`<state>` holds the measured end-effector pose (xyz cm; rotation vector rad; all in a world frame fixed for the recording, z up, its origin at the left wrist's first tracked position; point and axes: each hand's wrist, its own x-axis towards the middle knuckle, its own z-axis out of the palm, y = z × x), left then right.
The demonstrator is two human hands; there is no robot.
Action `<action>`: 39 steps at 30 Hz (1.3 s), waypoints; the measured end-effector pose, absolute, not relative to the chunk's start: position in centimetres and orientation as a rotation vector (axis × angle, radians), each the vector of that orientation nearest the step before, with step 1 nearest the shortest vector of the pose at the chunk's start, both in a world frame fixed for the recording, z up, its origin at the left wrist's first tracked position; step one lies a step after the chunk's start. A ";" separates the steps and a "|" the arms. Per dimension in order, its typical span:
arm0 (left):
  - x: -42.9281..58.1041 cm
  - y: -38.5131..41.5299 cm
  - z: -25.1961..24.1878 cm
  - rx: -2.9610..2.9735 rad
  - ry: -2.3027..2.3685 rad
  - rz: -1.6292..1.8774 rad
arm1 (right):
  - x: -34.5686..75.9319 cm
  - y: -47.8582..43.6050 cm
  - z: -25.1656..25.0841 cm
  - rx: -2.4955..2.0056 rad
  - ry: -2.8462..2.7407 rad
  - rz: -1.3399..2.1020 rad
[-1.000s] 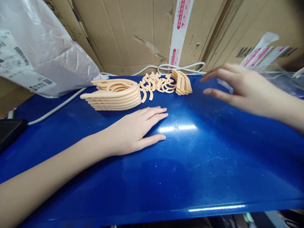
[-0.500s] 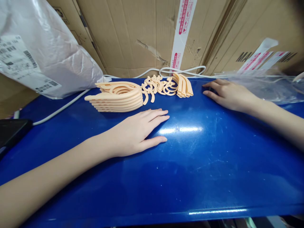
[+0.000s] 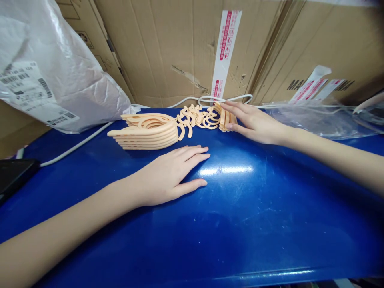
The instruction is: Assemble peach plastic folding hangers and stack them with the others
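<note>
My left hand (image 3: 175,174) lies flat on the blue table (image 3: 240,228), fingers stretched out and holding nothing. Just beyond it is a stack of cream, curved plastic pieces (image 3: 147,134) with long flat arms. To the right of that stack spreads a loose pile of small cream hooked and C-shaped pieces (image 3: 196,117). My right hand (image 3: 255,122) is over a small group of cream curved bars (image 3: 225,119) at the pile's right end. Its fingers are extended and partly cover the bars; whether they touch them is unclear.
Cardboard boxes (image 3: 168,48) stand along the back edge, with a white cable (image 3: 183,102) in front. A white plastic mailer bag (image 3: 87,80) leans at the left above a black device (image 3: 18,176). Clear plastic film (image 3: 309,122) lies at the back right.
My right hand has moved left from the bare table to over the cream curved bars. My left hand stays in place. The view has tilted slightly upward.
</note>
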<state>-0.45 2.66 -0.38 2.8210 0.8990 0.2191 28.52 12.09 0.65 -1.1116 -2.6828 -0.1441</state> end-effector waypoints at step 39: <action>-0.5 2.5 -0.3 2.825 0.898 0.225 | 24.1 16.1 3.4 -2.084 -2.294 -0.079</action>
